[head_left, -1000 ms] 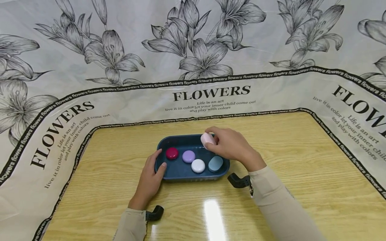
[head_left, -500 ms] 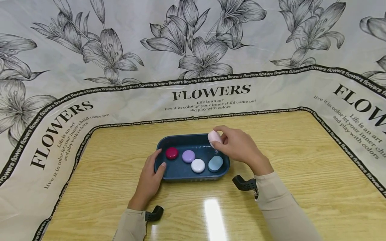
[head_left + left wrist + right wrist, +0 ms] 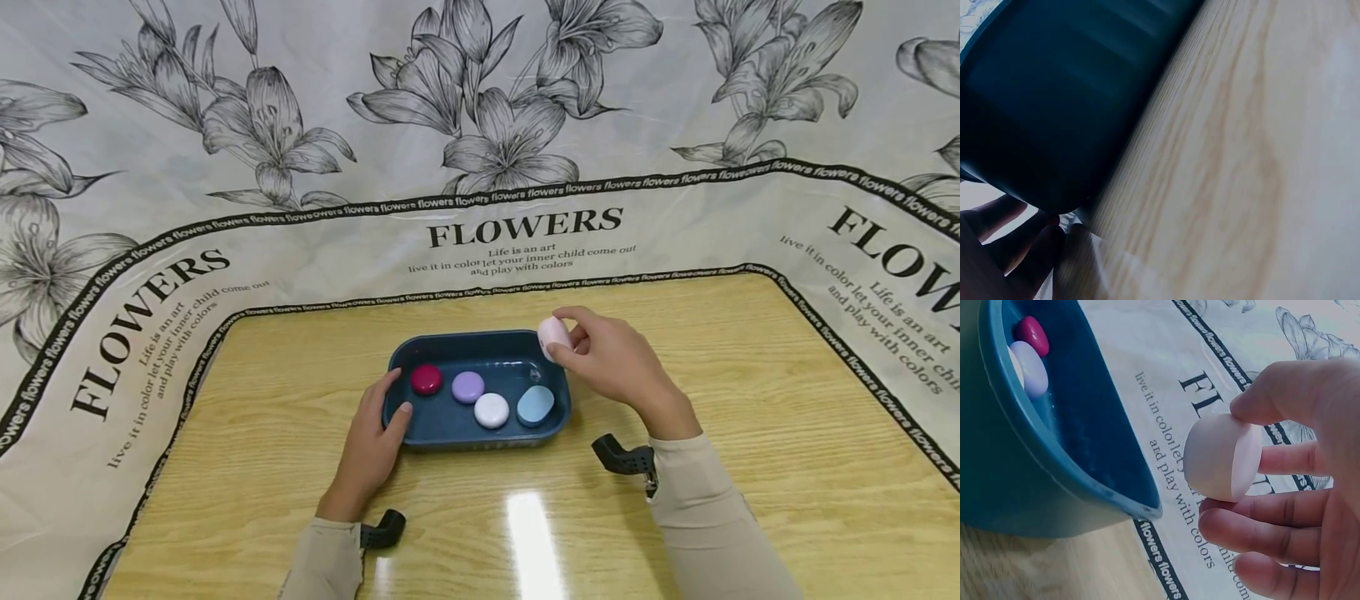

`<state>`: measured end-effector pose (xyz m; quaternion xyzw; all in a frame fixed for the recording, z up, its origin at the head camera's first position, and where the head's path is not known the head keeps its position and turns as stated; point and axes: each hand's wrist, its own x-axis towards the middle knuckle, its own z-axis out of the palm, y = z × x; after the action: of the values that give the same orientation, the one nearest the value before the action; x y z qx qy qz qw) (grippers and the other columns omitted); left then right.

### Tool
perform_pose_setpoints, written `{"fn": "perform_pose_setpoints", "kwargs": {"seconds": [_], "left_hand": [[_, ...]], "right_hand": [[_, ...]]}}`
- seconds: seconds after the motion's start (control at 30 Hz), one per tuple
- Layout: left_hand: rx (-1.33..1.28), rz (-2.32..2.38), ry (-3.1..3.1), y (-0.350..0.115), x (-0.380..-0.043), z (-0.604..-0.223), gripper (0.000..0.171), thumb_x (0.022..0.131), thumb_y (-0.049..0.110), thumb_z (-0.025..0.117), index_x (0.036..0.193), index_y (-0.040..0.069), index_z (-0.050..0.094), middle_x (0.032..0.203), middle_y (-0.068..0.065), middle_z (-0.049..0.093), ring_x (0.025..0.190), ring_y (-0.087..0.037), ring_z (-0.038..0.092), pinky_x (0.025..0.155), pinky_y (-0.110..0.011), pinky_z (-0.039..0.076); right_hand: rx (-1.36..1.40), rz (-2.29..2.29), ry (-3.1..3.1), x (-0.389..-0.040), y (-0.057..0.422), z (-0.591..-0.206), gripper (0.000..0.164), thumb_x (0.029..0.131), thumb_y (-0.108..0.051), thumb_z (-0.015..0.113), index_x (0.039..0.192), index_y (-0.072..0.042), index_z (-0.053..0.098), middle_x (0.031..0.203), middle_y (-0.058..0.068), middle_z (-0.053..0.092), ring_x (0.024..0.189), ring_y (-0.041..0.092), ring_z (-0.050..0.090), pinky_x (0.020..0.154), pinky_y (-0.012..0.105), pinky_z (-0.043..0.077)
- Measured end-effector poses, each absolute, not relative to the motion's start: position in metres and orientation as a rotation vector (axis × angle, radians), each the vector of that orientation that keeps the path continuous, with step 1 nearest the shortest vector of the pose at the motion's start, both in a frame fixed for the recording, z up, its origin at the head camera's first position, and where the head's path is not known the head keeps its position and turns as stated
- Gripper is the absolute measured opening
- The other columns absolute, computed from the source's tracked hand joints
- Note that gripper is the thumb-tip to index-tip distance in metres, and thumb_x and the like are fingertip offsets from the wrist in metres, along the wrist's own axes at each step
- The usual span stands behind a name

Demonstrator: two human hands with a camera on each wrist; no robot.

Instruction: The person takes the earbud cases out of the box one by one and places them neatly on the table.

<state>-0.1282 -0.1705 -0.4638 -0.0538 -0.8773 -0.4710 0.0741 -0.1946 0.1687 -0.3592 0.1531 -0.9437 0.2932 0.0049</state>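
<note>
My right hand [image 3: 611,358] pinches a pale pink rounded, pebble-like piece [image 3: 1216,456] between thumb and fingers, raised by the tray's back right corner. The piece has smooth curved sides and one flat face. My left hand [image 3: 372,442] holds the left end of a dark blue oblong tray [image 3: 442,433], thumb over the front rim; its fingers [image 3: 1035,240] lie against the outer wall. Inside the tray sit a glossy dark red piece [image 3: 426,379], a lilac one [image 3: 468,387], a white one [image 3: 491,410] and a light blue oval one [image 3: 536,406].
The tray stands on a light wood-grain table [image 3: 285,400]. A white sheet with printed flowers and lettering [image 3: 525,229] rises behind it and along both sides. A black wrist mount [image 3: 622,457] juts from the right sleeve, another [image 3: 384,530] from the left.
My right hand has moved to the right with the pale pink piece, from above the tray's inside to its back right corner. The left hand and the tray have stayed in place.
</note>
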Motion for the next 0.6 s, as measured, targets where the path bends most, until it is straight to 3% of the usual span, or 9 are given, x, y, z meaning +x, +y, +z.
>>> {"fn": "perform_pose_setpoints", "kwargs": {"seconds": [0.6], "left_hand": [[-0.158,-1.411,-2.641,-0.172,-0.128,-0.462,0.052,0.104,0.032,0.052,0.153,0.018,0.039,0.154,-0.009,0.039,0.143,-0.028,0.035,0.116,-0.053,0.027]], "right_hand": [[0.385,0.956,-2.917,-0.194,0.2,-0.357,0.055,0.097,-0.039,0.063,0.144,-0.011,0.052,0.103,0.008,0.069,0.087,0.022,0.066,0.075,0.04,0.049]]}}
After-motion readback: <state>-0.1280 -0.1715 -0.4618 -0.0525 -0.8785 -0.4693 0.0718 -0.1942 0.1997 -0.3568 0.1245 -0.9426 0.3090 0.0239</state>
